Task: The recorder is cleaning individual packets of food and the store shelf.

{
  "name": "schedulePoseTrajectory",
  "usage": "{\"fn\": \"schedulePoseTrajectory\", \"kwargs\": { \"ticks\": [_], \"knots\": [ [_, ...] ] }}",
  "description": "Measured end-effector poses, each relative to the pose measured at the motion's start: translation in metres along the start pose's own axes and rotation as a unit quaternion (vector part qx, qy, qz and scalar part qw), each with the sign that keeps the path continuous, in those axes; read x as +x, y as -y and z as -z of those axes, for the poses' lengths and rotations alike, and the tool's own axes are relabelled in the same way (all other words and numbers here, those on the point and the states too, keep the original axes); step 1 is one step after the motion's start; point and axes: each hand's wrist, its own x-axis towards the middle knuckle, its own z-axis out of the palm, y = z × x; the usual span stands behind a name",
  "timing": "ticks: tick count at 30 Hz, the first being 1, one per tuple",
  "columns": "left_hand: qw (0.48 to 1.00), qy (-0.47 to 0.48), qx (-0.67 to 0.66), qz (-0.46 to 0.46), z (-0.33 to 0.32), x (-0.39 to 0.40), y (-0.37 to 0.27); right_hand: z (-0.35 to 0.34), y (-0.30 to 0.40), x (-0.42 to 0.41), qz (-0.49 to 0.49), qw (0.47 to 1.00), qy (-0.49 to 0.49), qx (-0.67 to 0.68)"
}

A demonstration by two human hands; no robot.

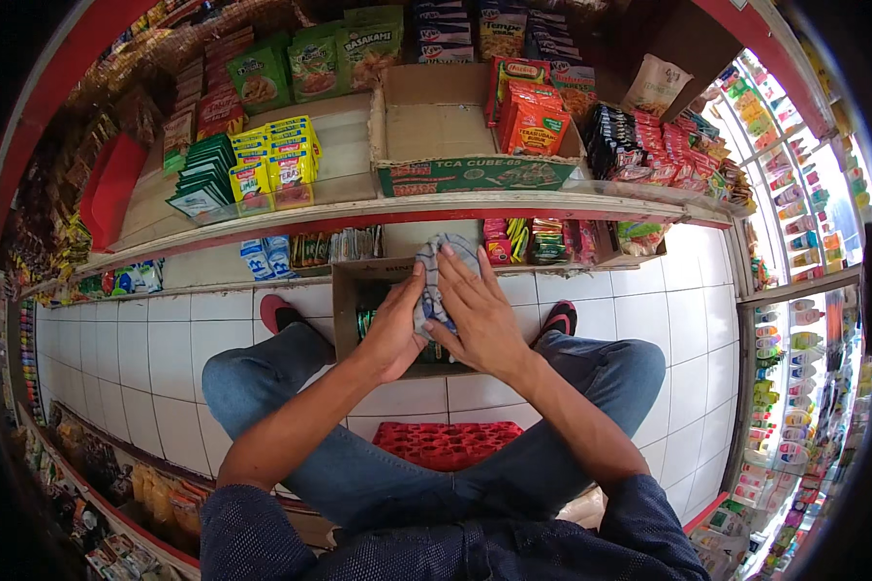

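Note:
A checked grey-and-blue cloth (434, 279) is held between my two hands, in front of the lower shelf. My left hand (392, 327) supports it from the left side, thumb pointing up along its edge. Against its right face my right hand (483, 312) lies flat with the fingers stretched out. Whether anything is inside the cloth is hidden. Below the hands an open cardboard box (346, 312) rests on the tiled floor between my feet. Some green packets (365, 321) show inside it, mostly covered by my hands.
Over the box runs a shelf edge (320, 220) with a cardboard tray (436, 131), orange sachets (534, 120) and yellow sachets (272, 163) above it. Lower-shelf packets (336, 245) sit behind the box. A red plastic crate (447, 441) is under me. Bottle shelves (799, 378) stand right.

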Motion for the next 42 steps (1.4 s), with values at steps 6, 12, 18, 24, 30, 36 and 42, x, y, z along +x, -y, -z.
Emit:
{"fn": "schedulePoseTrajectory", "kwargs": {
  "ticks": [6,12,18,24,30,36,42],
  "knots": [
    [0.998,0.010,-0.034,-0.053,0.031,0.019,-0.006,-0.002,-0.008,-0.009,0.099,0.994,0.036,-0.013],
    [0.995,0.013,-0.090,-0.050,0.032,0.019,-0.031,0.008,-0.037,-0.013,0.073,0.997,-0.021,0.033],
    [0.992,0.058,-0.108,-0.016,0.050,0.022,-0.039,0.013,-0.051,-0.022,-0.245,0.865,-0.034,0.437],
    [0.979,0.133,-0.143,0.053,0.057,0.028,-0.034,0.003,-0.017,-0.023,-0.242,0.804,0.058,0.540],
    [0.983,0.082,-0.159,-0.032,0.029,0.016,-0.031,0.004,-0.021,-0.017,-0.309,0.772,0.047,0.553],
    [0.996,0.044,-0.079,-0.018,0.020,0.014,0.009,-0.001,-0.033,-0.017,-0.367,0.812,-0.072,0.448],
    [0.997,0.031,-0.063,0.004,0.022,0.020,0.008,0.001,-0.005,-0.030,-0.011,0.994,-0.016,0.106]
  ]
}}
